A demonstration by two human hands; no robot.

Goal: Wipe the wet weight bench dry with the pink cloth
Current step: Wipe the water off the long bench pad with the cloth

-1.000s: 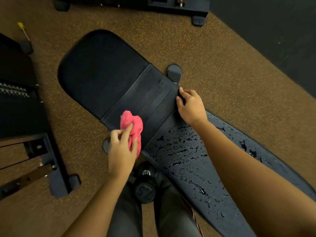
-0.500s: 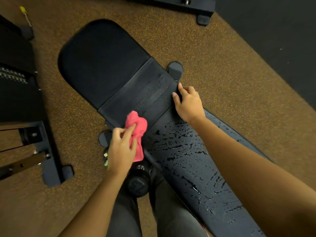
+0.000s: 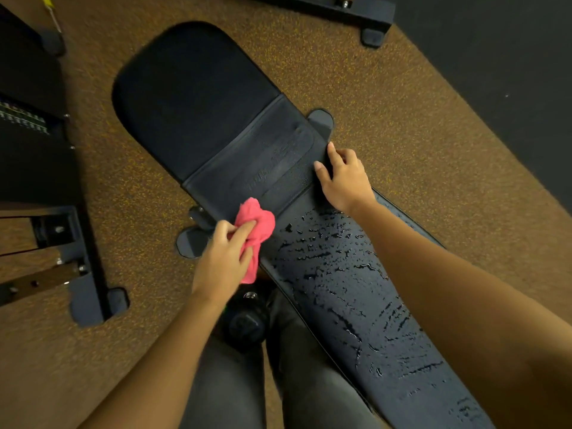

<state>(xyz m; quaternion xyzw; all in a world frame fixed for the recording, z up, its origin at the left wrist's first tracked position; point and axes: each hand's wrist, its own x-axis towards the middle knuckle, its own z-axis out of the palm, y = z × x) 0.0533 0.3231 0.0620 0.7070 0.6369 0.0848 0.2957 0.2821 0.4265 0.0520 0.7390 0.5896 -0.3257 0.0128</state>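
The black weight bench [image 3: 198, 100] runs from the upper left to the lower right. Its long pad [image 3: 356, 292] is covered with water drops and streaks, while the seat pad looks dry. My left hand [image 3: 221, 263] grips the bunched pink cloth [image 3: 255, 230] at the long pad's near left edge, just below the hinge section. My right hand [image 3: 343, 178] rests palm down on the bench's far edge at the hinge, fingers spread, holding nothing.
A black dumbbell [image 3: 247, 320] lies on the brown speckled floor between my legs and the bench. Dark machine frames stand at the left [image 3: 83, 283] and top [image 3: 368, 17]. A black mat [image 3: 510, 72] covers the floor at the upper right.
My left hand has carried the pink cloth to the right and down, from the hinge section to the wet pad's edge. My right hand has stayed on the bench edge.
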